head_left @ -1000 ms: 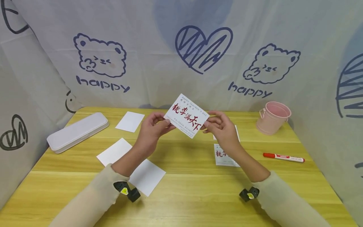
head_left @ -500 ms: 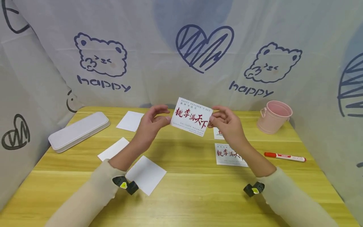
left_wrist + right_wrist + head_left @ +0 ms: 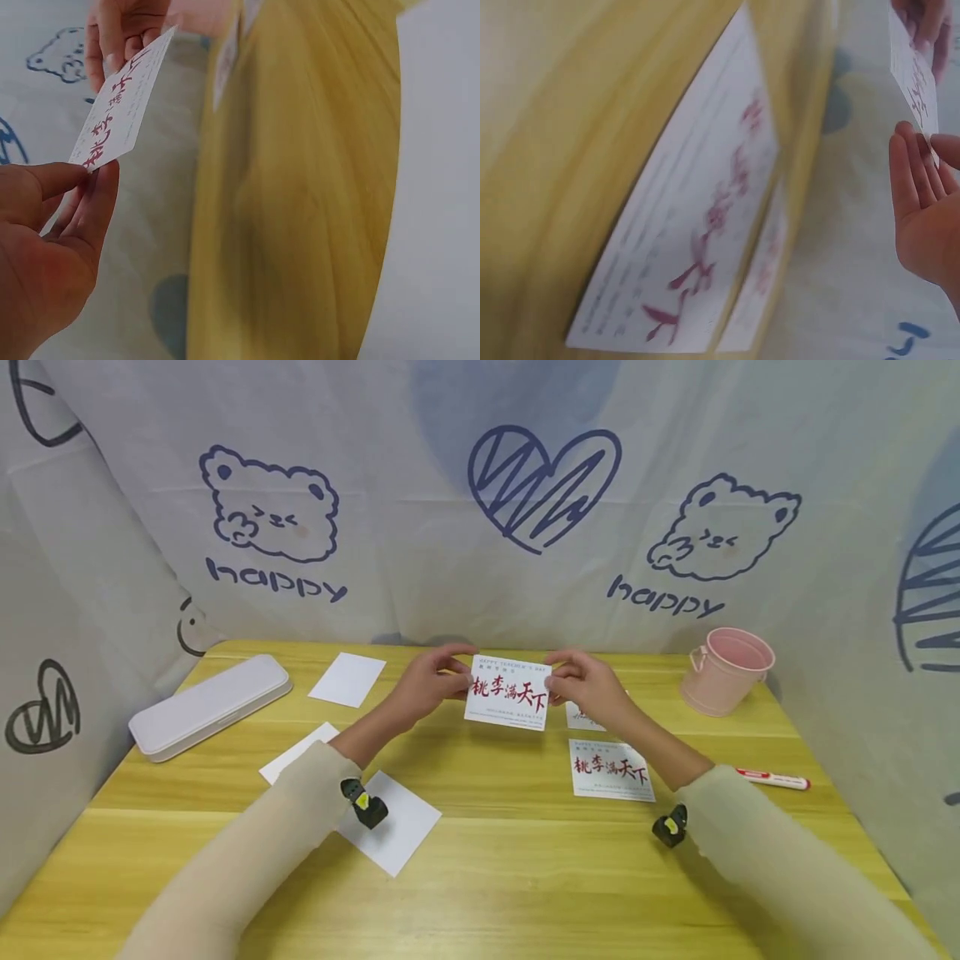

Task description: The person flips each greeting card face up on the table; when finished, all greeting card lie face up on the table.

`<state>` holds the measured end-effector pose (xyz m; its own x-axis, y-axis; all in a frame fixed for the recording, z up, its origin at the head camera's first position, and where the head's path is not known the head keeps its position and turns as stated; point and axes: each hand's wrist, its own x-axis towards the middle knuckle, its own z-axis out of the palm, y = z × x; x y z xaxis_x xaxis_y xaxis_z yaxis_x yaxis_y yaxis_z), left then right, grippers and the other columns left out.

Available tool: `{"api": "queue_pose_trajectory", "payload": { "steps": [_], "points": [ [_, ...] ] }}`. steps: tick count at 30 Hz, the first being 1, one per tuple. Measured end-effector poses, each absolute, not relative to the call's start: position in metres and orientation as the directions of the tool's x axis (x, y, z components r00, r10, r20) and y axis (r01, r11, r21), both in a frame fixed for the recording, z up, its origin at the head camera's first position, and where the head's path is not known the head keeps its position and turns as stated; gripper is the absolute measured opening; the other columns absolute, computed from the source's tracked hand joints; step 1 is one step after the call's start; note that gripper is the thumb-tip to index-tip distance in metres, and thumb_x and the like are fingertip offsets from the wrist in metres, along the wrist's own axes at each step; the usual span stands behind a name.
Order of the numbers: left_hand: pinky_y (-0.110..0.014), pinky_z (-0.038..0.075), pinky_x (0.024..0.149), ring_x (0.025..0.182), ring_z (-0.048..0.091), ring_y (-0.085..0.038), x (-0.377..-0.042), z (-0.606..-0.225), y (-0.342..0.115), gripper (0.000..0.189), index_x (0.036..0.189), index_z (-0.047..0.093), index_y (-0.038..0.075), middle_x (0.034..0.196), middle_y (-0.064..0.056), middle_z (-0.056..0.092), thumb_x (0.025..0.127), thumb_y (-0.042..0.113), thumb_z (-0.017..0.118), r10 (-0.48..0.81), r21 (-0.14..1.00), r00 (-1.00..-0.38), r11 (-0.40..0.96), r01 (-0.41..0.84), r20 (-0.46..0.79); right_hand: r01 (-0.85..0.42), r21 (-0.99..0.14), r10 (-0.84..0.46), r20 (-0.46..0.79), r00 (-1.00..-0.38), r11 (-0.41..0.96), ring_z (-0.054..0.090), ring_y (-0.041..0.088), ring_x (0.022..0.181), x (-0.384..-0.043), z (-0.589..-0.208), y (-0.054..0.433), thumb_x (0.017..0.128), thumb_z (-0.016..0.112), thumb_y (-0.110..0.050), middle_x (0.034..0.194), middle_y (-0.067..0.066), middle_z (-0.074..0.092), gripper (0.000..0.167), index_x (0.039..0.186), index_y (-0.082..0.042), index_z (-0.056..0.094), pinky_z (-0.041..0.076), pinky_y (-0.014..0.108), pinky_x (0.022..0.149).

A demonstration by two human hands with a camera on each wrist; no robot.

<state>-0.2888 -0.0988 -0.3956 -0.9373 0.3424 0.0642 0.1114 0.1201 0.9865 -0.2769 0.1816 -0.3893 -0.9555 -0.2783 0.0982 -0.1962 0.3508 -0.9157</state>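
Note:
A white card (image 3: 508,692) with red Chinese characters and the words "Happy Teacher's Day" is held up over the table, its printed face toward the head camera. My left hand (image 3: 427,681) pinches its left edge between thumb and fingers. At the opposite edge my right hand (image 3: 592,687) grips it the same way. In the left wrist view the card (image 3: 124,101) spans between both hands. Below the right forearm lies a matching card (image 3: 611,770), flat on the table. Behind it another printed card (image 3: 583,717) is partly hidden by the right hand.
Blank white cards lie on the left: one at the back (image 3: 347,679), one partly under the left arm (image 3: 300,750), and one nearer the front (image 3: 397,827). A white case (image 3: 210,706) stands back left. On the right are a pink bucket (image 3: 726,672) and a red-and-white marker (image 3: 776,778).
The card has turned from a slant to nearly level and moved lower. The left hand, whose upper fingers stood off the card half a second ago, has come right; the right forearm now overlaps the marker.

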Motion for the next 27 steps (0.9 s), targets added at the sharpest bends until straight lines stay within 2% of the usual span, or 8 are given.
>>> {"api": "queue_pose_trajectory", "payload": {
  "steps": [5, 9, 13, 16, 20, 27],
  "points": [
    [-0.049, 0.058, 0.089, 0.087, 0.071, -0.027, -0.31, -0.414, -0.086, 0.037, 0.132, 0.058, 0.003, 0.101, -0.019, 0.066, 0.096, -0.002, 0.061, 0.349, 0.969, -0.937, 0.235, 0.073, -0.014, -0.167, -0.853, -0.267, 0.034, -0.963, 0.494, 0.068, 0.035, 0.087, -0.298, -0.407, 0.185, 0.098, 0.065, -0.009, 0.1, 0.018, 0.069, 0.031, 0.128, -0.004, 0.06, 0.059, 0.047, 0.081],
    [-0.037, 0.059, 0.078, 0.086, 0.07, -0.029, -0.325, -0.424, -0.076, 0.033, 0.128, 0.059, 0.003, 0.099, -0.017, 0.07, 0.096, 0.003, 0.063, 0.362, 0.905, -0.932, 0.403, 0.138, -0.019, -0.151, -0.77, -0.255, -0.015, -0.967, 0.619, 0.064, 0.028, 0.085, -0.314, -0.42, 0.192, 0.099, 0.064, -0.014, 0.101, 0.011, 0.067, 0.028, 0.127, -0.01, 0.06, 0.055, 0.036, 0.071],
    [-0.028, 0.051, 0.071, 0.089, 0.067, -0.027, -0.338, -0.431, -0.069, 0.03, 0.125, 0.061, 0.002, 0.104, -0.017, 0.07, 0.095, 0.007, 0.065, 0.391, 0.829, -0.92, 0.522, 0.202, -0.022, -0.161, -0.688, -0.252, -0.033, -0.967, 0.708, 0.058, 0.024, 0.083, -0.328, -0.432, 0.198, 0.099, 0.064, -0.016, 0.103, 0.009, 0.064, 0.027, 0.125, -0.01, 0.062, 0.05, 0.031, 0.068],
    [-0.027, 0.049, 0.076, 0.095, 0.064, -0.024, -0.347, -0.435, -0.066, 0.029, 0.123, 0.063, 0.002, 0.109, -0.016, 0.069, 0.095, 0.008, 0.066, 0.398, 0.781, -0.917, 0.581, 0.229, -0.028, -0.168, -0.635, -0.255, -0.047, -0.966, 0.754, 0.057, 0.022, 0.088, -0.335, -0.438, 0.199, 0.099, 0.065, -0.018, 0.105, 0.008, 0.064, 0.026, 0.123, -0.009, 0.064, 0.049, 0.033, 0.076],
    [-0.032, 0.05, 0.086, 0.102, 0.061, -0.024, -0.354, -0.438, -0.065, 0.027, 0.12, 0.065, 0.002, 0.113, -0.016, 0.067, 0.094, 0.01, 0.069, 0.4, 0.737, -0.916, 0.631, 0.243, -0.041, -0.173, -0.582, -0.256, -0.061, -0.965, 0.794, 0.056, 0.022, 0.094, -0.339, -0.443, 0.197, 0.099, 0.065, -0.021, 0.106, 0.007, 0.064, 0.024, 0.12, -0.009, 0.066, 0.047, 0.037, 0.086],
    [-0.037, 0.047, 0.099, 0.108, 0.06, -0.026, -0.356, -0.434, -0.063, 0.029, 0.119, 0.065, 0.0, 0.115, -0.015, 0.066, 0.094, 0.013, 0.071, 0.44, 0.651, -0.895, 0.701, 0.291, -0.074, -0.232, -0.504, -0.291, -0.042, -0.956, 0.832, 0.06, 0.025, 0.102, -0.344, -0.443, 0.198, 0.097, 0.068, -0.02, 0.113, 0.009, 0.066, 0.026, 0.12, -0.007, 0.068, 0.05, 0.043, 0.095]
  ]
}}
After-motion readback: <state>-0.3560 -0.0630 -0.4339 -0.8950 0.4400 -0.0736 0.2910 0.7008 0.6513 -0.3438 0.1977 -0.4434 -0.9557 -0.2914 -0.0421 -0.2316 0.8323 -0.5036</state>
